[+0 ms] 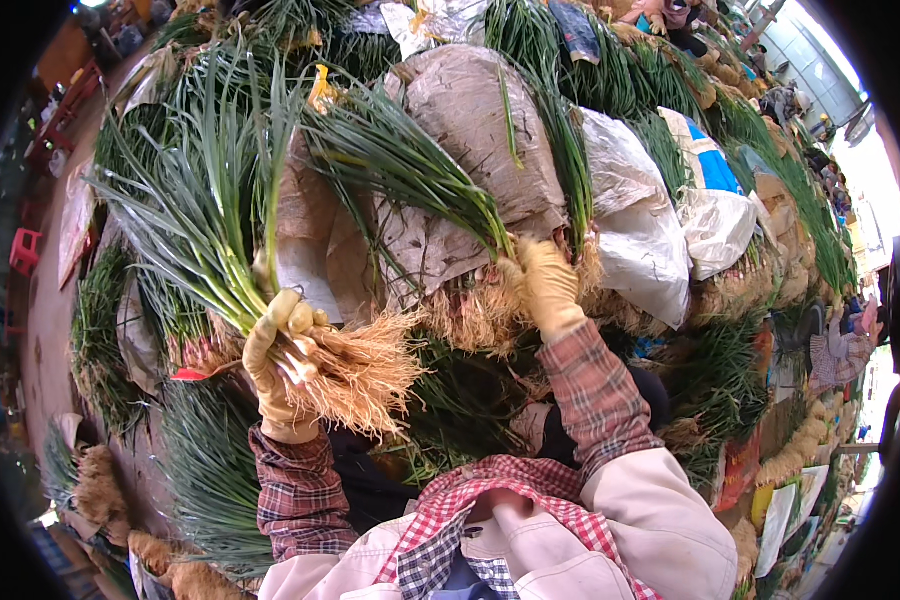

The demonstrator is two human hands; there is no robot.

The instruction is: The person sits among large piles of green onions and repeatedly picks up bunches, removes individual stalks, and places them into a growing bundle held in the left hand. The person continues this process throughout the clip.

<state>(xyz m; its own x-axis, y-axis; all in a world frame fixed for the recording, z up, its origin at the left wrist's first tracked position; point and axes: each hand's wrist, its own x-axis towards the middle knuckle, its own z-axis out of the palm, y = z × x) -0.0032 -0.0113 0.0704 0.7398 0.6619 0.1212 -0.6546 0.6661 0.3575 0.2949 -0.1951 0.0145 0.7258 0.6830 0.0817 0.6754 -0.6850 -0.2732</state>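
My left hand, in a cream glove, is closed around a bunch of garlic-like green plants. Their long leaves fan up and left, while white stem bases and tangled tan roots stick out to the right. My right hand, gloved too, has its fingers around the lower stalks of a smaller group of plants. Those leaves lean up and left across a dirty woven sack. Just left of and below that hand, a row of rooted plants shows from under the sack. The right fingertips are partly hidden.
White plastic sacks cover more plants to the right. A heap of leaves lies at lower left, near my left sleeve. A red stool stands far left. Another person is at the far right, among more bundles.
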